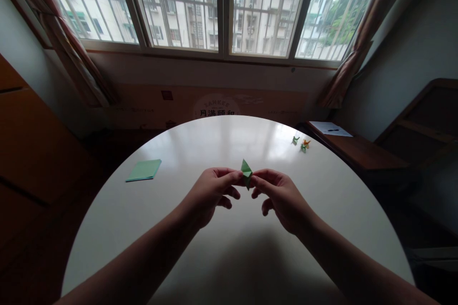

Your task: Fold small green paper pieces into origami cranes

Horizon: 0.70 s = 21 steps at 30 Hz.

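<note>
Clock directions are taken from the folded green origami piece, twelve toward the window. At nine o'clock, well apart, a stack of green origami paper (pixel 143 170) lies on the round white table (pixel 200 145). At eight o'clock, the left hand (pixel 213 189) pinches the piece's near side between thumb and forefinger, other fingers loosely curled. The folded green origami piece (pixel 246 173) is held above the table, points up and down. At four o'clock, the right hand (pixel 281 194) grips its opposite side likewise. At two o'clock stand two green origami figures (pixel 295 140) and an orange one (pixel 307 143); farther out, a pen (pixel 333 130) rests on a paper sheet (pixel 324 127).
</note>
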Motion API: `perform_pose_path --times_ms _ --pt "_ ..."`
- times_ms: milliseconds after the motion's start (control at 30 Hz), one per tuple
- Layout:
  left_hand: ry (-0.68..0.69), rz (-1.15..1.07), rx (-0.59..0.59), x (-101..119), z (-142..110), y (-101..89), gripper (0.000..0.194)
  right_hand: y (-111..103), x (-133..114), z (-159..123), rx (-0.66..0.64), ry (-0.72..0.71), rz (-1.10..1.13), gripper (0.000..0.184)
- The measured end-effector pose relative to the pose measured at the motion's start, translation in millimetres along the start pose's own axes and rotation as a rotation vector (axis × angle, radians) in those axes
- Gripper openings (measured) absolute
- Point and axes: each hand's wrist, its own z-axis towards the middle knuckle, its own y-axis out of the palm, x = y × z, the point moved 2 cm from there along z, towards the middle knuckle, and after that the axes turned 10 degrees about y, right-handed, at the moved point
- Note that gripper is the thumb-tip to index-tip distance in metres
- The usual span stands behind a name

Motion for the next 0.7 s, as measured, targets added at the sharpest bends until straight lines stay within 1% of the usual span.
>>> perform_pose_path --times_ms 167,367,567,700 --pt "-0.007 0.077 -0.019 0.9 1.3 -0.9 0.024 -0.3 -1.6 -2.0 0.0 -0.036 -0.052 0.029" --pt "0.026 0.098 -0.039 -0.7 1.8 -0.4 0.022 0.4 -3.5 -4.1 0.012 -0.136 -0.232 0.027" --pt "0.019 0.132 -0.056 -1.0 1.4 0.2 0.021 1.6 -3.0 -6.6 0.03 -0.148 -0.269 0.028" --pt "0.051 0.188 -0.084 0.3 1.8 1.1 0.021 1.7 -2.7 -6.3 0.036 -0.138 -0.271 0.027"
